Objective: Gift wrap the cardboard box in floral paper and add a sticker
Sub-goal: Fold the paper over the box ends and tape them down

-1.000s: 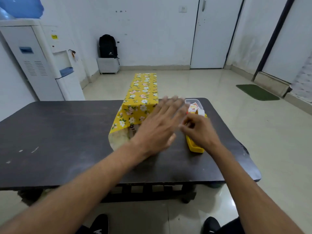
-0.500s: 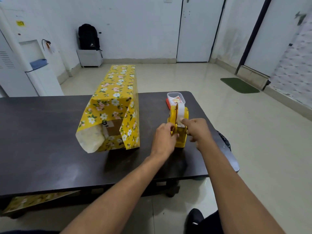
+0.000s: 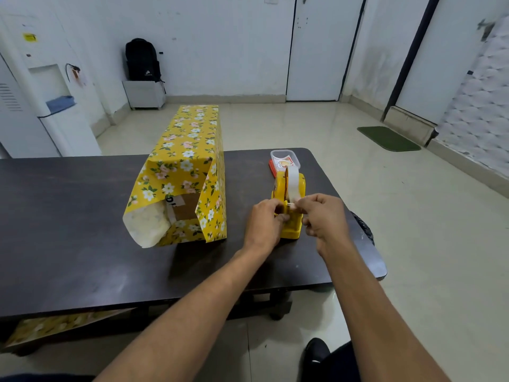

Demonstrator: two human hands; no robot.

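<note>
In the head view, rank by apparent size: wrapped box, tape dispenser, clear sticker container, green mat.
1. Wrapped box, clearly largest.
2. Tape dispenser and green mat: look similar; the mat lies farther away, so unranked.
3. Clear sticker container, smallest.

- You are looking through one wide-angle head camera, facing forward and down across the dark worktop (image 3: 82, 216).
- It is sitting close above your forearms, taking in the room beyond.

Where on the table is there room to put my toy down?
The big bare patch of the dark table left of the wrapped box is free, as is the near strip in front of it. The right end is crowded: tape dispenser, sticker tub, left hand and right hand.
</note>
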